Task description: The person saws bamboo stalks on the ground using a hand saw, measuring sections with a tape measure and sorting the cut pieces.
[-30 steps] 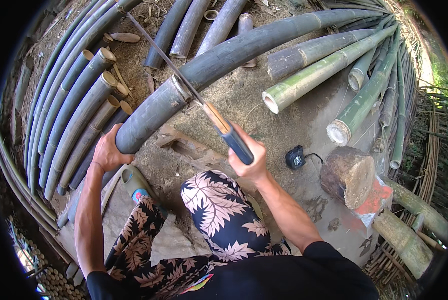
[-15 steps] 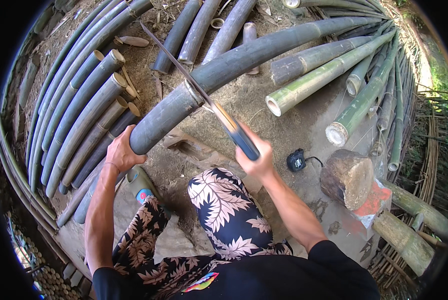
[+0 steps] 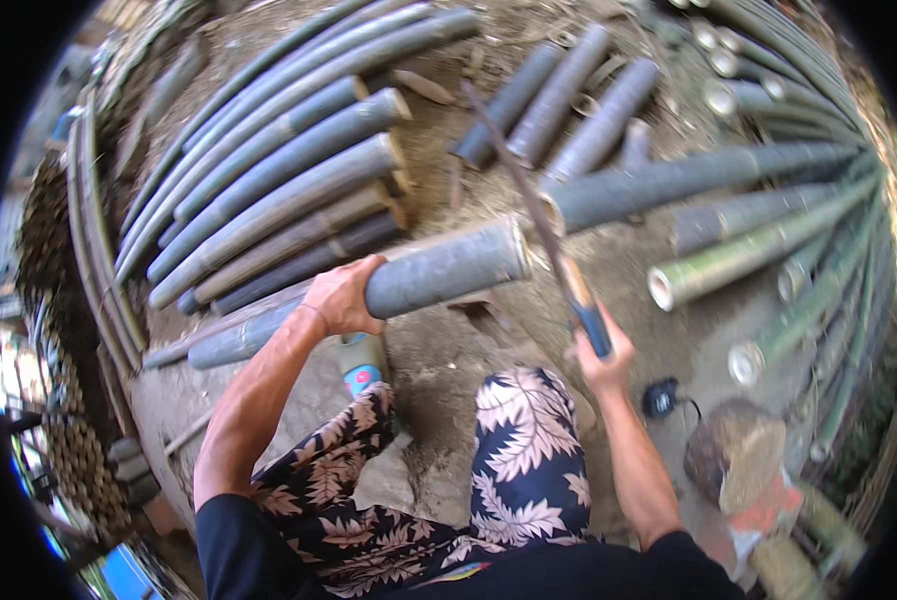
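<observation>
My left hand point(image 3: 342, 297) is closed round the near end of a short grey-green bamboo section point(image 3: 446, 270), whose pale sawn end points right. A gap parts it from the long bamboo pole point(image 3: 698, 183), which has a pale cut end of its own. In my right hand point(image 3: 604, 357) is the handle of a handsaw point(image 3: 534, 205), part pale wood and part blue. Its long, narrow blade slants up and away past the pole's cut end. Motion blur hides the teeth.
Cut bamboo lengths point(image 3: 298, 185) lie in a row at left, with shorter pieces point(image 3: 560, 95) at the far middle. Green poles point(image 3: 738, 250) fan out at right. A black tape measure point(image 3: 659, 398) and a wood block point(image 3: 735, 452) are near my right arm.
The bamboo pole has come apart at the cut. My left hand has swung the severed section away from it, and the saw has come out of the cut. The whole view has shifted.
</observation>
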`<state>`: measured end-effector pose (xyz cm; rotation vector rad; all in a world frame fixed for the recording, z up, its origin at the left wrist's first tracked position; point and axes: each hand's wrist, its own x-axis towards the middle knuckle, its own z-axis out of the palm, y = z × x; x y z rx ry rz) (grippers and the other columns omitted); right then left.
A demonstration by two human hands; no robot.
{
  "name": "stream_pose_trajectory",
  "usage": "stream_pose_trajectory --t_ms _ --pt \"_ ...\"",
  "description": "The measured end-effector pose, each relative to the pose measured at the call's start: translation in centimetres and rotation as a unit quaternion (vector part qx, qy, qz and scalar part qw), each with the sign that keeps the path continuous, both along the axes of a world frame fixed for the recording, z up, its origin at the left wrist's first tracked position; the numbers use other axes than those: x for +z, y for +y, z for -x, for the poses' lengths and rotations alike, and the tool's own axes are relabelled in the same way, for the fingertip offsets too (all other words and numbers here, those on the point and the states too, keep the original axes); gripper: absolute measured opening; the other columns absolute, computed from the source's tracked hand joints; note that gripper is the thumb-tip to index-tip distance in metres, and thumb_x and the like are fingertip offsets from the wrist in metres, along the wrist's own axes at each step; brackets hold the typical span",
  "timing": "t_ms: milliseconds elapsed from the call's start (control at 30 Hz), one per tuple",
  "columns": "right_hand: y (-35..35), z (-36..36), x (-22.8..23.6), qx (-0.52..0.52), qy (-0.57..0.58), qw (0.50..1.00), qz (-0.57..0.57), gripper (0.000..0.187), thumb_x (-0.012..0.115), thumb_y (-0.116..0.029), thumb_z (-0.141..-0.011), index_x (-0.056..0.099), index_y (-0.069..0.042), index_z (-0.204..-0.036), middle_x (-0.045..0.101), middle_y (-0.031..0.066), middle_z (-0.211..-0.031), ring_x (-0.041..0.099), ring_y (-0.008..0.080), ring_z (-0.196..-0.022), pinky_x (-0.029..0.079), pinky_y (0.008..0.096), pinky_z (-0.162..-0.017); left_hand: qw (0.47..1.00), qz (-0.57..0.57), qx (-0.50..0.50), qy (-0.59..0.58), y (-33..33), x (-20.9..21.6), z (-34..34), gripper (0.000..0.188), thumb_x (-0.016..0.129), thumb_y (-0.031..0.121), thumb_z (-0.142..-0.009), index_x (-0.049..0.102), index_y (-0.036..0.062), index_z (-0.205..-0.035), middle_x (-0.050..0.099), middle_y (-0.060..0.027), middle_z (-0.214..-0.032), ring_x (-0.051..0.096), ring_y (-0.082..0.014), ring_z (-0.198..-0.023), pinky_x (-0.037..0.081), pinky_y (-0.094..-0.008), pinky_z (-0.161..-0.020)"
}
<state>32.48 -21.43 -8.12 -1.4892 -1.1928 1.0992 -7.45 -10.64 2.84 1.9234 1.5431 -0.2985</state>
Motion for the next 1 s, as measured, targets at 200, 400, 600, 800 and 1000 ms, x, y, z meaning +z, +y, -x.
stream_pose_trajectory --t_ms 200,400,600,800,1000 --pt "-7.8 -0.6 7.7 0.064 -0.112 0.991 -0.026 0.058 0.064 -0.012 -0.080 0.054 0.016 -0.131 0.071 0.0154 -0.094 0.069 0.0195 -0.079 0.055 0.0320 -0.075 0.993 -0.090 -0.006 0.070 3.1 4.9 10.4 0.084 0.080 0.028 -0.058 0.050 0.0073 -0.133 0.064 -0.0206 -0.119 0.061 -0.0387 -0.113 0.050 -0.0446 -0.096" --pt "-9.0 1.4 13.0 0.023 -0.140 0.990 0.012 0.063 0.062 -0.021 -0.082 0.052 0.017 -0.132 0.061 0.0063 -0.070 0.059 0.0128 -0.060 0.051 0.0272 -0.062 0.958 -0.255 -0.023 0.129 11.2 4.7 19.0 0.083 0.084 0.024 -0.057 0.051 0.0111 -0.131 0.063 -0.0161 -0.116 0.061 -0.0363 -0.112 0.049 -0.0444 -0.097" --pt "-7.3 4.1 15.9 -0.030 -0.088 0.995 -0.023 0.067 0.062 -0.022 -0.085 0.045 0.019 -0.136 0.053 0.0022 -0.058 0.052 0.0094 -0.051 0.045 0.0247 -0.053 0.935 -0.300 0.054 0.181 17.4 1.3 24.9 0.080 0.085 0.018 -0.061 0.050 0.0123 -0.133 0.061 -0.0155 -0.119 0.062 -0.0355 -0.114 0.051 -0.0451 -0.097" --pt "-5.8 6.3 20.7 -0.135 0.033 0.988 -0.065 0.036 0.059 -0.020 -0.087 0.056 0.013 -0.103 0.044 0.0027 -0.057 0.043 0.0109 -0.046 0.042 0.0269 -0.048 0.897 -0.335 0.195 0.213 21.7 0.5 22.4 0.039 0.063 0.028 -0.090 0.060 0.0076 -0.124 0.060 -0.0212 -0.125 0.063 -0.0393 -0.111 0.052 -0.0471 -0.095" --pt "-5.6 -2.3 22.0 -0.186 0.112 0.962 -0.168 0.022 0.056 -0.012 -0.086 0.046 0.006 -0.094 0.043 0.0033 -0.059 0.045 0.0127 -0.049 0.044 0.0290 -0.047 0.954 -0.209 0.150 -0.157 18.7 0.8 -1.9 0.069 0.066 0.057 -0.087 0.067 -0.0052 -0.116 0.064 -0.0281 -0.123 0.062 -0.0413 -0.115 0.050 -0.0461 -0.099"
